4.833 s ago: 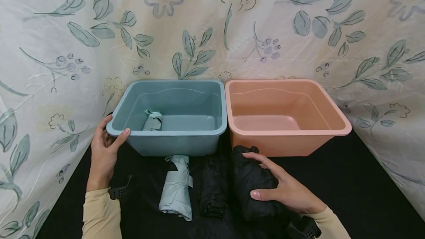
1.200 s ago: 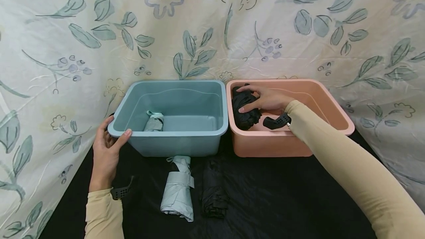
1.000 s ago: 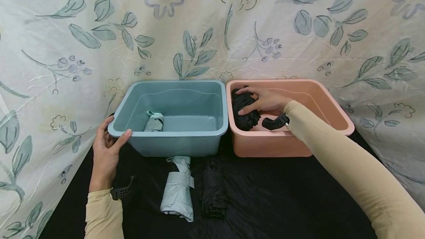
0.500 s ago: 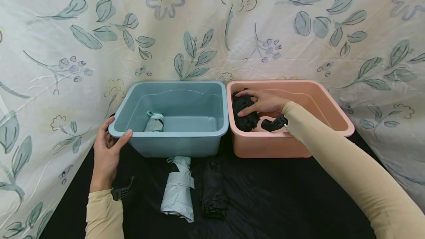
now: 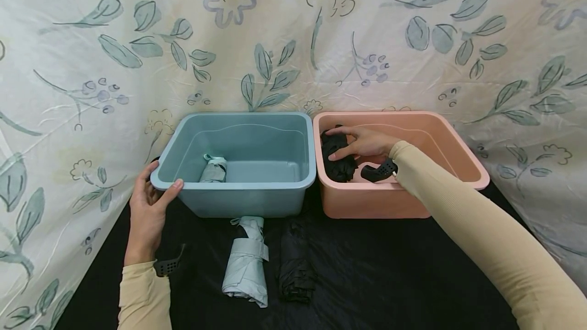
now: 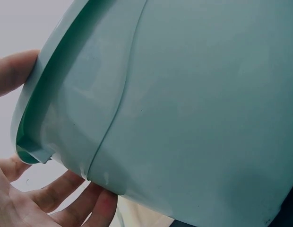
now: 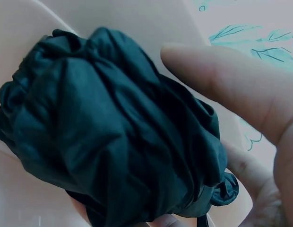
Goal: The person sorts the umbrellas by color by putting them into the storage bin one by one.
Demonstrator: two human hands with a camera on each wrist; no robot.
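In the head view my left hand [image 5: 145, 218] grips the near left corner of the blue plastic bin [image 5: 243, 200], thumb over the rim. The left wrist view shows its fingers [image 6: 78, 203] against the bin's outer wall. My right hand [image 5: 373, 142] is inside the peach plastic bin [image 5: 376, 202], holding a crumpled black fabric bundle [image 5: 338, 163] by the left wall. In the right wrist view the bundle [image 7: 108, 137] lies between the thumb and partly hidden fingers, a small gap showing at the thumb tip. I cannot tell whether the bundle bears on the bin floor.
A small light-blue rolled bundle [image 5: 213, 170] lies in the blue bin. On the black cloth in front lie a strapped light-blue fabric roll [image 5: 246, 271] and a black fabric roll [image 5: 296, 269]. Floral fabric [image 5: 321, 39] hangs behind the adjoining bins.
From the black cloth, my right hand has carried the black bundle up into the peach bin. Over the last second both sink slightly there. My left hand keeps its place on the blue bin.
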